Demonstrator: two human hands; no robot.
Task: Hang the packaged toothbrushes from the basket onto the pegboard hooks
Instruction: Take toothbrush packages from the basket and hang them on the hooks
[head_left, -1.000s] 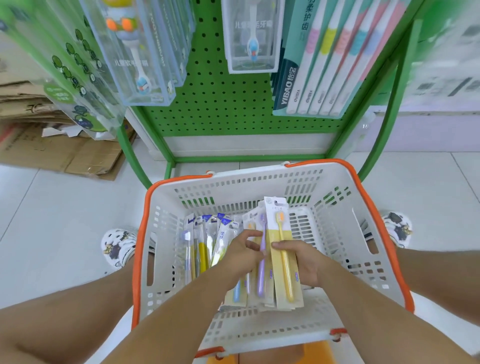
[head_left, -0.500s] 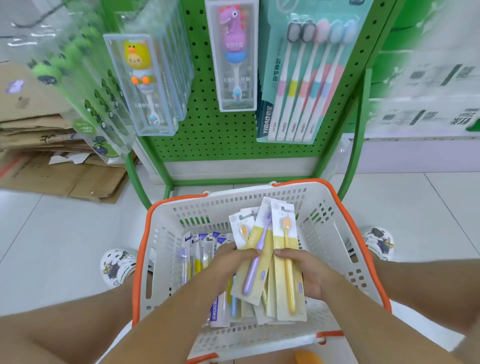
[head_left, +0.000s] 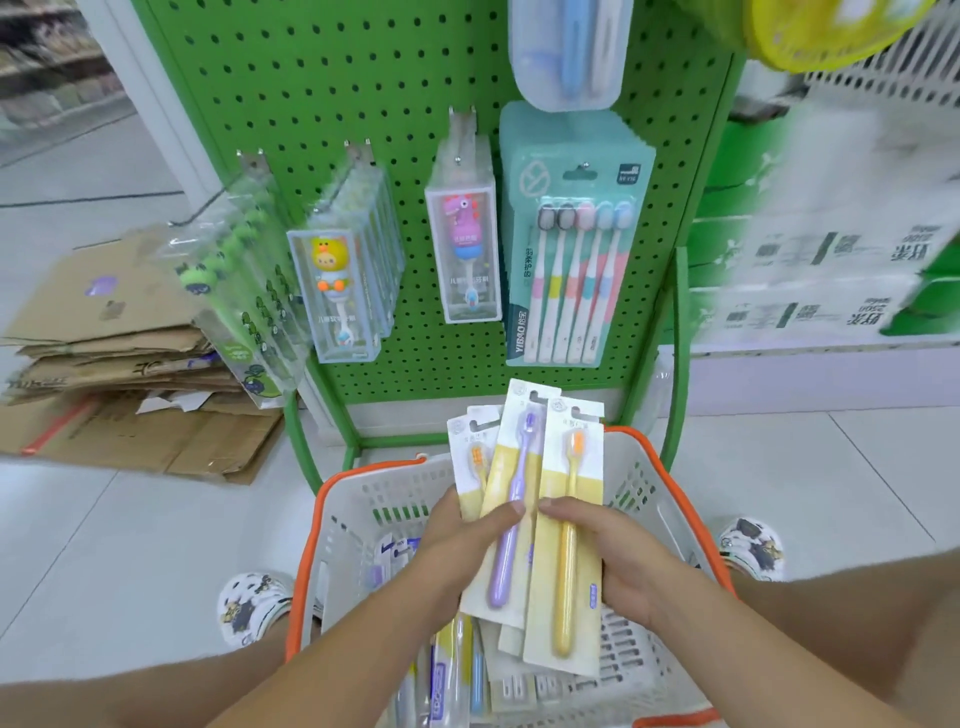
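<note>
Both hands, left hand (head_left: 457, 545) and right hand (head_left: 613, 561), have fingers clamped on fanned yellow-carded toothbrush packs (head_left: 524, 509) above the white orange-rimmed basket (head_left: 343, 525); best separate one pack, then align its slot with a green pegboard (head_left: 322, 78) hook.

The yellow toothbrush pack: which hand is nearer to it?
Right. The right hand grips the yellow toothbrush pack; the left hand holds the purple pack beside it.

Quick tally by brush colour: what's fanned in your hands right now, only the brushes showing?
Orange-headed yellow brushes: 2, one at the left of the fan, one on the right card
Purple brush: 1
Total: 3 brushes showing; cards behind are hidden.
</note>
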